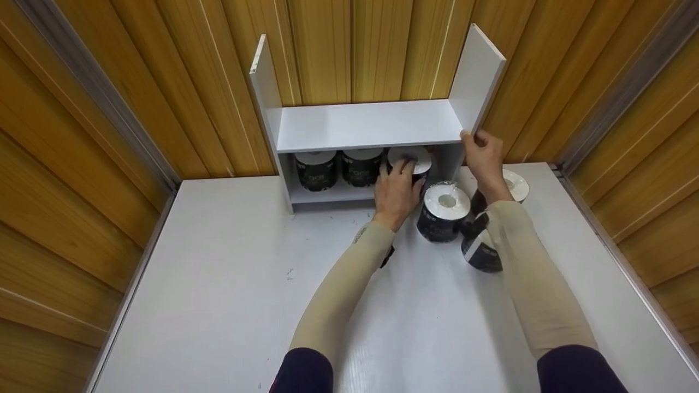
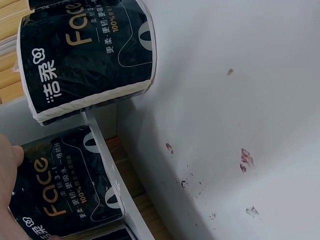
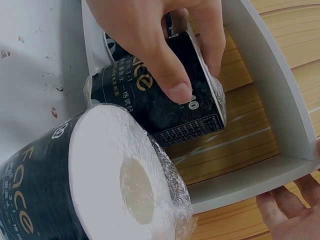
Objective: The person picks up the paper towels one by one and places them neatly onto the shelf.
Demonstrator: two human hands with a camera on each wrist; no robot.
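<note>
My left hand point(image 1: 397, 192) grips a plastic-wrapped toilet paper roll point(image 1: 421, 159) in the right part of the white shelf unit's point(image 1: 368, 125) lower compartment. In the right wrist view, the thumb and fingers of that hand lie on both sides of this dark-labelled roll point(image 3: 165, 75). My right hand point(image 1: 485, 161) holds the front edge of the unit's right side panel point(image 1: 480, 71). To the left of the gripped roll, two more rolls point(image 1: 315, 173) stand side by side in the compartment.
Just outside the unit, one roll point(image 1: 439, 224) stands upright at front right. Another roll point(image 1: 483, 255) lies tilted beside my right forearm, and one roll point(image 1: 516, 185) is partly hidden behind the right wrist. Wood-patterned walls point(image 1: 377, 49) enclose the white table point(image 1: 229, 284).
</note>
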